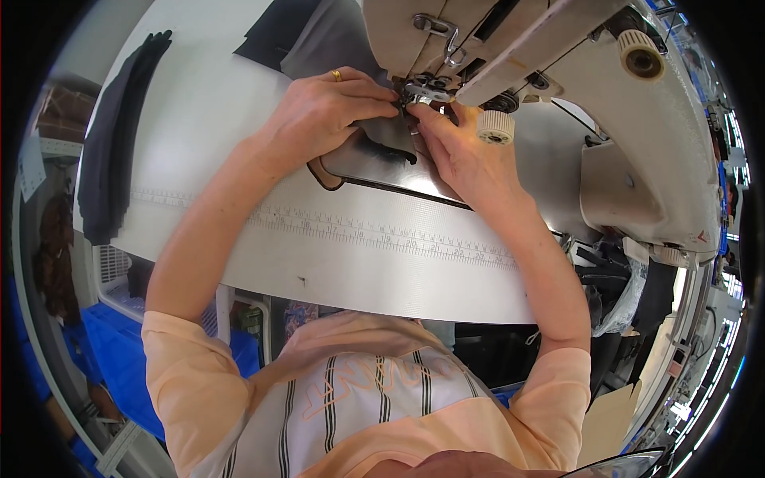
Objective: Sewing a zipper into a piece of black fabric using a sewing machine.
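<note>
A strip of dark fabric lies under the needle area of a sewing machine, its curled near edge resting over the shiny metal plate. From the left, my left hand pinches this fabric just beside the presser foot; a ring shows on one finger. On the other side of the foot, my right hand is closed, with thumb and fingers at the fabric's right edge. The machine head partly hides those fingertips. A larger dark grey piece spreads out behind my left hand.
A stack of black fabric strips lies along the table's left side. A printed ruler scale crosses the white table. Below left are a blue bin and a white basket. The machine's arm fills the upper right.
</note>
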The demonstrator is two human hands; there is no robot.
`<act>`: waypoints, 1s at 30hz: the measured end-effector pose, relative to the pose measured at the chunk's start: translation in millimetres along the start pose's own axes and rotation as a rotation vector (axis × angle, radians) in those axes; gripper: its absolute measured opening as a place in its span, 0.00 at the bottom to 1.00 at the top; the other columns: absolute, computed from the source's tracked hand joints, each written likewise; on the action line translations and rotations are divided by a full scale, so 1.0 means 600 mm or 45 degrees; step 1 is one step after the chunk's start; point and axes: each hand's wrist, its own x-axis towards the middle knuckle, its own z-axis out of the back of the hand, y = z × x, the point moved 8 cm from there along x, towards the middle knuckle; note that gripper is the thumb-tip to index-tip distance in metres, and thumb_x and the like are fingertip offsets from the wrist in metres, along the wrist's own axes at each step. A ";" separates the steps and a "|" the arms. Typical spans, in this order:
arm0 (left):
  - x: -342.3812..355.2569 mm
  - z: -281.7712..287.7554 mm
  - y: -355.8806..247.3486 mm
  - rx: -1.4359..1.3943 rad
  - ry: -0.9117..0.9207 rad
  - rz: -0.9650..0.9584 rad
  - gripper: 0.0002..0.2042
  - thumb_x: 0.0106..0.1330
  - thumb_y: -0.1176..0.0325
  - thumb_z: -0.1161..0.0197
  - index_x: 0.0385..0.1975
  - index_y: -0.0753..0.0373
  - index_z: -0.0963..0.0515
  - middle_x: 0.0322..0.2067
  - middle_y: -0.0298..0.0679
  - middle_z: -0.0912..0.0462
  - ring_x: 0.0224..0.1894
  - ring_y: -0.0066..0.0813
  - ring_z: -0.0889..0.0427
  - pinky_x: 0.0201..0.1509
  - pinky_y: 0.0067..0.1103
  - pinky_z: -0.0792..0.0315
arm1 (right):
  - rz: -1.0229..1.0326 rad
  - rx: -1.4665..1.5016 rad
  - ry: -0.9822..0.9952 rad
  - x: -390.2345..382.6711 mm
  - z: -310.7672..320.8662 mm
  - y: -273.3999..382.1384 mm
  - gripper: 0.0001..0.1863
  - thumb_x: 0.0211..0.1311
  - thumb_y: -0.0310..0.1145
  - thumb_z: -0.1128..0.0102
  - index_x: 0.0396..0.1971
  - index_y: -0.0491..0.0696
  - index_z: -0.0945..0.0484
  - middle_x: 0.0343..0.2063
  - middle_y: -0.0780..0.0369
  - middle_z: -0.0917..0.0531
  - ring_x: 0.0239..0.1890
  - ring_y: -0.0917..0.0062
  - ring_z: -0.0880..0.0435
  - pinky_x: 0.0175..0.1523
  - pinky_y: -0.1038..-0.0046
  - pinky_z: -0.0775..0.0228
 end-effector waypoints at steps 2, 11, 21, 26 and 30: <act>-0.001 0.001 0.001 -0.003 0.003 0.008 0.18 0.43 0.81 0.40 0.35 0.56 0.17 0.40 0.29 0.17 0.45 0.29 0.21 0.45 0.23 0.24 | -0.006 -0.014 -0.018 0.000 0.001 0.001 0.14 0.56 0.35 0.39 0.44 0.55 0.21 0.36 0.57 0.21 0.31 0.62 0.19 0.32 0.65 0.26; -0.002 -0.003 0.003 0.001 0.049 0.020 0.18 0.44 0.80 0.40 0.37 0.55 0.17 0.41 0.28 0.17 0.46 0.29 0.22 0.46 0.23 0.25 | -0.025 0.075 -0.008 -0.005 -0.003 0.000 0.14 0.56 0.34 0.40 0.44 0.55 0.21 0.37 0.57 0.21 0.31 0.64 0.19 0.32 0.66 0.26; -0.001 -0.002 0.006 -0.050 0.054 -0.003 0.18 0.46 0.81 0.41 0.37 0.55 0.17 0.42 0.27 0.17 0.47 0.28 0.22 0.47 0.23 0.24 | 0.037 0.095 -0.140 -0.005 0.006 0.011 0.12 0.45 0.27 0.36 0.33 0.49 0.20 0.27 0.61 0.21 0.31 0.66 0.24 0.36 0.69 0.30; -0.001 -0.002 0.008 -0.040 0.044 0.016 0.18 0.46 0.81 0.41 0.37 0.55 0.17 0.42 0.28 0.17 0.47 0.29 0.22 0.47 0.23 0.24 | 0.008 0.094 -0.162 -0.004 0.004 0.009 0.11 0.45 0.27 0.36 0.33 0.50 0.19 0.25 0.61 0.22 0.31 0.66 0.24 0.35 0.68 0.30; -0.004 0.000 0.006 -0.097 0.063 0.036 0.25 0.38 0.86 0.43 0.39 0.58 0.17 0.44 0.35 0.18 0.48 0.36 0.21 0.49 0.25 0.24 | 0.003 0.148 -0.177 -0.007 0.002 0.001 0.10 0.46 0.28 0.35 0.32 0.49 0.19 0.26 0.61 0.22 0.31 0.66 0.24 0.35 0.68 0.31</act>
